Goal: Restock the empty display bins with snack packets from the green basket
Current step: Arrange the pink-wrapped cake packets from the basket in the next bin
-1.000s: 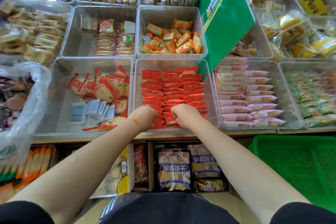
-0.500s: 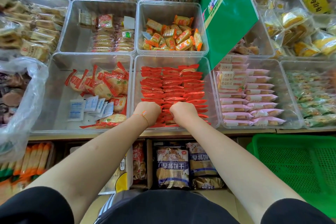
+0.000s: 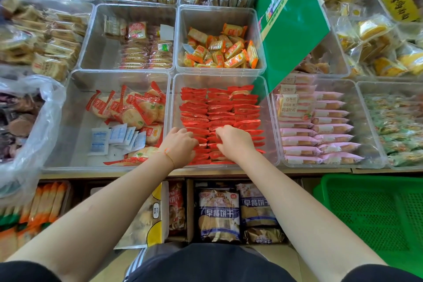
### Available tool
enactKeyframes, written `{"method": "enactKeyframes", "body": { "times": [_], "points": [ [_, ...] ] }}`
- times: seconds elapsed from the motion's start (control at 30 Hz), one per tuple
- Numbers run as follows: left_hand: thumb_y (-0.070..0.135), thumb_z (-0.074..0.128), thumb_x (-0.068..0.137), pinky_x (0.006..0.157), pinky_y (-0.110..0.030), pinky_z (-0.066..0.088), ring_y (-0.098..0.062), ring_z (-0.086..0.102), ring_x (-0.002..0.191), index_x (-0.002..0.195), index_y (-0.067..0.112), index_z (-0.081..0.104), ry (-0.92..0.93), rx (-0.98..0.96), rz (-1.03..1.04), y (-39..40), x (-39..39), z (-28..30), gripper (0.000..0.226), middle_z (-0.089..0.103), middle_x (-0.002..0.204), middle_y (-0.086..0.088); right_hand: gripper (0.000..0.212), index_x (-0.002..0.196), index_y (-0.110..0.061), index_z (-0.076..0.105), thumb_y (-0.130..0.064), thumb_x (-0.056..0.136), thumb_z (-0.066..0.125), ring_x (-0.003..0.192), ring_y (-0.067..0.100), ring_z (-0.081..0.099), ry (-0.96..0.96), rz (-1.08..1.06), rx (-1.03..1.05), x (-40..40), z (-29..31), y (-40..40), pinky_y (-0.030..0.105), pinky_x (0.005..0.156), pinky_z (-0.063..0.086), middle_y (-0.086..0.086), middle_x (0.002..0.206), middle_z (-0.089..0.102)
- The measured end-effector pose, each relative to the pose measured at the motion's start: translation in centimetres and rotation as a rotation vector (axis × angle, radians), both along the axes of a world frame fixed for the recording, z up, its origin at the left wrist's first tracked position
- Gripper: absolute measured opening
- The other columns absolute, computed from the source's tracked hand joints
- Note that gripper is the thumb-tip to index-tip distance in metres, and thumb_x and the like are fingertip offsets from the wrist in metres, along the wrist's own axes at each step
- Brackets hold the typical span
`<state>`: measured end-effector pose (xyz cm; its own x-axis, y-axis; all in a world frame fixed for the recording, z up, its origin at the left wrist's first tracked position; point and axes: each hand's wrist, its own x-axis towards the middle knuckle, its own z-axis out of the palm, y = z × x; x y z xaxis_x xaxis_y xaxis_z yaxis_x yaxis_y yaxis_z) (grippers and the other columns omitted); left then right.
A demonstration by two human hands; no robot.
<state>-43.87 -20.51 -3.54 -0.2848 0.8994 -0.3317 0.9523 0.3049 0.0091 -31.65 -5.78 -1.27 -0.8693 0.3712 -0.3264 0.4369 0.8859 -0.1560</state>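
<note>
Since a second ago my hands have crept from the bin's near edge up over the rows. The clear plastic display bin [image 3: 270,107] at twelve o'clock holds three neat columns of red foil snack packets [image 3: 219,107]. The green mesh basket [image 3: 375,208] sits at four o'clock, no packets visible in it. My left hand [image 3: 180,144] and right hand [image 3: 235,142] press down, fingers curled into the packets; a true pinch I cannot tell. I judge I'm squaring rows; next, lift off and reach for the basket.
</note>
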Motion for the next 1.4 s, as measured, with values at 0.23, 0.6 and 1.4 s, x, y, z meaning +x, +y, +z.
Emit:
{"method": "enactKeyframes", "body": {
  "times": [0.23,0.6,1.4],
  "points": [
    [0.028,0.047,0.088,0.095,-0.040,0.037,-0.027,0.058,0.098,0.089,0.014,0.069,0.103,0.326,0.109,0.5,-2.1,0.9,0.026,0.066,0.098,-0.005,0.007,0.094,-0.017,0.062,-0.021,0.095,0.057,0.088,0.025,0.061,-0.181,0.029,0.018,-1.5,-0.3,0.5,0.033,0.064,0.045,0.002,0.102,0.064],
    [0.022,0.035,0.093,0.123,-0.046,0.007,-0.022,-0.012,0.151,0.157,0.015,0.017,-0.057,0.251,0.423,1.8,-4.7,-1.2,0.066,0.000,0.166,-0.004,0.021,0.107,-0.007,0.065,-0.008,0.094,0.049,0.103,0.032,0.056,0.201,0.055,-0.013,-7.7,-1.8,-0.3,0.042,0.079,0.048,0.009,0.105,0.060],
    [0.028,0.051,0.088,0.115,-0.045,0.029,-0.024,-0.002,0.152,0.095,0.016,0.068,-0.123,0.349,0.457,1.8,-5.1,-1.5,0.022,0.025,0.161,-0.006,0.026,0.105,-0.012,0.066,-0.033,0.100,0.051,0.090,0.028,0.064,0.151,-0.010,-0.047,-9.4,-2.2,0.1,0.034,0.066,0.046,0.004,0.102,0.063]
  ]
}}
